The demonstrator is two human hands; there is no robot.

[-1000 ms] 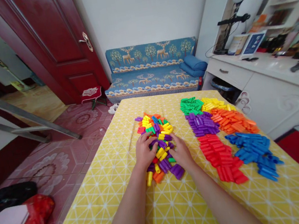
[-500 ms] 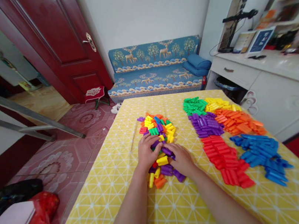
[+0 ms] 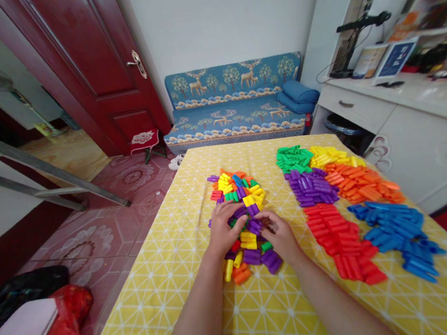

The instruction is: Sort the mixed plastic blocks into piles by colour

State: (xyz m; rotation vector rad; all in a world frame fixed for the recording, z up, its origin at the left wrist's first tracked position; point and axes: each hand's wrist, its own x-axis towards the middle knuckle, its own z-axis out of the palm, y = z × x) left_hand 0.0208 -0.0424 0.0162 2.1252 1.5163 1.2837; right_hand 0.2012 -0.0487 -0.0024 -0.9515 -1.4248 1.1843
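Note:
A mixed pile of small coloured plastic tubes, with yellow pieces [image 3: 248, 240], purple pieces [image 3: 271, 261] and orange pieces [image 3: 241, 274], lies on the patterned yellow tablecloth [image 3: 174, 287]. My left hand [image 3: 225, 230] rests over the pile's left side, its fingers stretched across purple pieces and its thumb apart. At the right edge of the pile is my right hand [image 3: 281, 237], fingers bent but apart, the tips beside a purple piece [image 3: 254, 226]. Some pieces under both hands are hidden.
To the right lie groups sorted by colour: green tubes [image 3: 293, 158], yellow tubes [image 3: 333, 155], purple tubes [image 3: 311, 187], orange tubes [image 3: 362, 183], red tubes [image 3: 341, 239] and blue tubes [image 3: 402, 236]. A blue sofa [image 3: 236, 112] stands beyond the table, a white dresser [image 3: 432, 130] at right.
My right hand has shifted slightly right and its fingers have parted, uncovering pieces in the middle. A yellow and purple cluster shows more clearly above them. My left hand stays over the pile.

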